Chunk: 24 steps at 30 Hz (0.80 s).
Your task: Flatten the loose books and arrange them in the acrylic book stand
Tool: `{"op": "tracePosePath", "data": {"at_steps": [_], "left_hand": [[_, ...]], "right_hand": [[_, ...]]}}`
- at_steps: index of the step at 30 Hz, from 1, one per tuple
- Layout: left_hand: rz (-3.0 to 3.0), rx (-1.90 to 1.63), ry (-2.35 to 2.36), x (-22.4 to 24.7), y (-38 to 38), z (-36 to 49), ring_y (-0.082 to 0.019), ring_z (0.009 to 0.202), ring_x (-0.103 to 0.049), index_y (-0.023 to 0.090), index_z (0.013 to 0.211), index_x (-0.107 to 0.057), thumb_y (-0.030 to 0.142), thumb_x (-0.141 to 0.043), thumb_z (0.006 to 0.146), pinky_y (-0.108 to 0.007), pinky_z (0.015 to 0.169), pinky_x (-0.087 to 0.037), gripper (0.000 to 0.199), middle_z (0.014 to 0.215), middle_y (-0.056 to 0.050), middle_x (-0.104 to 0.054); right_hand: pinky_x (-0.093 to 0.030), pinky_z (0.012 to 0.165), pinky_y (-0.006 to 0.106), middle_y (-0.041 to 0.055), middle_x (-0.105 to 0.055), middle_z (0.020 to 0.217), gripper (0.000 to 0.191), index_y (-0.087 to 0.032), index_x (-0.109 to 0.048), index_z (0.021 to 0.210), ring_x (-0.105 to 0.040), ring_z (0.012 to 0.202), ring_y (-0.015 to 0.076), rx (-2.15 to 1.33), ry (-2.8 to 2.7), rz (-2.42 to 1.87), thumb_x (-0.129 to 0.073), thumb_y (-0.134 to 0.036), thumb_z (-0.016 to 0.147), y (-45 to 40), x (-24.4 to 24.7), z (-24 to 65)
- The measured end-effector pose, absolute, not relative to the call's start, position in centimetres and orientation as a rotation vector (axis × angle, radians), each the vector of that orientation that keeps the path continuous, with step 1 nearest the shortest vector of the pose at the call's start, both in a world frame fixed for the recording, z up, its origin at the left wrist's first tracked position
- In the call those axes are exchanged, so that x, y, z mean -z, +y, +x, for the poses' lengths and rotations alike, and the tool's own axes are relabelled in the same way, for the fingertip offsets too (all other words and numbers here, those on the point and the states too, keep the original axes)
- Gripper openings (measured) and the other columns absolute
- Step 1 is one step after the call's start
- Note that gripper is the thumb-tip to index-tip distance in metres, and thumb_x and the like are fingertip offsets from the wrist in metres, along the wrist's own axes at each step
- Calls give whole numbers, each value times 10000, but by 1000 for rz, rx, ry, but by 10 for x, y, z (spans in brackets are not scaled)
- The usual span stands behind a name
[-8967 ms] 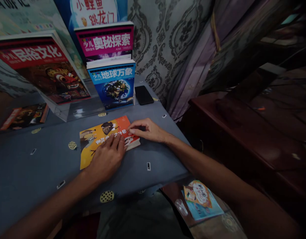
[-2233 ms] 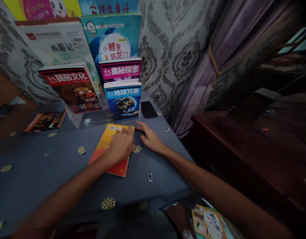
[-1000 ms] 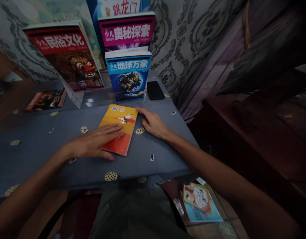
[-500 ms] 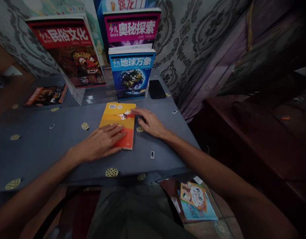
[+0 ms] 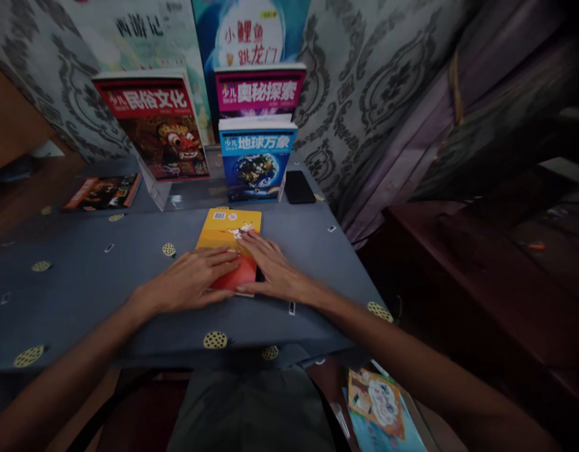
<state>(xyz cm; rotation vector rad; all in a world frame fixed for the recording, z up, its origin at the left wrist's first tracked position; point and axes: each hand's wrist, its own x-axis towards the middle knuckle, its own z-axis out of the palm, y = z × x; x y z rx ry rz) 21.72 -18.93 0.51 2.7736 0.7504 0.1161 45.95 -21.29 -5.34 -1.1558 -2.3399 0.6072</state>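
Note:
A closed book [image 5: 213, 233] with a yellow and orange cover lies flat on the table, a barcode at its far edge. My left hand [image 5: 198, 274] rests palm down over its left and lower part, fingers stretched across the orange area. From the other side, my right hand [image 5: 274, 271] lies on the book's right edge, its fingers reaching the small white figure and its thumb near the bottom corner. Both hands are open. Part of the cover is hidden under them.
Behind stand a red book [image 5: 169, 135], a blue book [image 5: 257, 164] and a magenta book [image 5: 261, 88] on clear stands. A black phone [image 5: 299, 187] lies beside them. Another book [image 5: 103, 191] lies flat at left. More books [image 5: 378, 402] sit low at the right.
My right hand has come down and inward from beside the book onto its right edge and lower corner. My left hand stays on the cover. The camera view has tilted up a little.

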Motion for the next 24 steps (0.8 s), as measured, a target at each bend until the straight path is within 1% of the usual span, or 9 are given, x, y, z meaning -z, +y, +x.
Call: {"op": "tracePosePath", "data": {"at_steps": [3,5,7,11,14,16,18,21,24], "left_hand": [[2672,-262,913,1,-174,212,-255,1318,-547,205,1355,-585,501,-429,992,-427,1126,-402,493,1431,-103,-590],[2582,-379,1193,10,-161,209,-287,1329,-528,167,1381,-548,487,-423,983,-465,1125,-398,526,1443,-137,-570],[2479,-407,1368,20,-150,206,-320,1346,-506,142,1410,-511,481,-443,960,-498,1132,-383,567,1457,-162,-548],[2293,-495,1321,33,-136,204,-323,1362,-493,127,1448,-459,460,-483,920,-482,1152,-361,625,1483,-173,-518],[2001,-695,1212,36,-130,205,-326,1340,-516,160,1394,-505,523,-577,853,-479,1138,-383,655,1454,-156,-552],[1719,-815,1122,37,-125,205,-319,1300,-556,169,1303,-562,535,-671,784,-449,1103,-429,645,1380,-156,-615],[1423,-919,1071,38,-120,205,-304,1233,-610,172,1217,-595,484,-765,717,-415,1052,-476,614,1286,-150,-675],[1068,-1028,1060,38,-114,203,-247,1062,-694,174,1145,-605,320,-846,666,-363,964,-526,555,1134,-115,-734],[887,-1044,1053,36,-111,200,-182,899,-724,162,1078,-607,179,-843,675,-312,889,-551,467,971,-71,-755]], "right_hand": [[-149,1225,599,176,-161,1668,1023,-202,-172,1599,-84,1551,330,-617,-2329,-1266,-568,-747,829,-217,54,458],[-119,1220,624,178,-127,1673,1051,-215,-179,1599,-45,1549,357,-616,-2291,-1353,-604,-750,801,-218,53,458],[-120,1218,633,176,-109,1676,1049,-229,-202,1595,-33,1546,373,-644,-2245,-1417,-627,-744,787,-218,51,457],[-196,1218,605,193,-76,1676,1028,-194,-246,1587,-77,1541,387,-770,-2190,-1477,-643,-714,794,-219,45,455],[-212,1224,583,161,-90,1681,993,-215,-276,1581,-103,1540,376,-794,-2154,-1485,-654,-696,799,-220,45,454],[-221,1222,582,131,-92,1685,955,-246,-299,1574,-113,1540,371,-782,-2129,-1490,-648,-693,806,-220,47,454],[-224,1220,584,121,-88,1686,925,-256,-311,1569,-117,1540,367,-765,-2109,-1487,-630,-693,819,-220,51,455],[-217,1226,573,129,-109,1682,872,-244,-322,1566,-126,1541,352,-755,-2087,-1460,-587,-680,859,-219,56,456],[-231,1222,579,122,-150,1676,799,-262,-354,1552,-156,1537,340,-741,-2061,-1445,-575,-645,886,-219,58,457]]}}
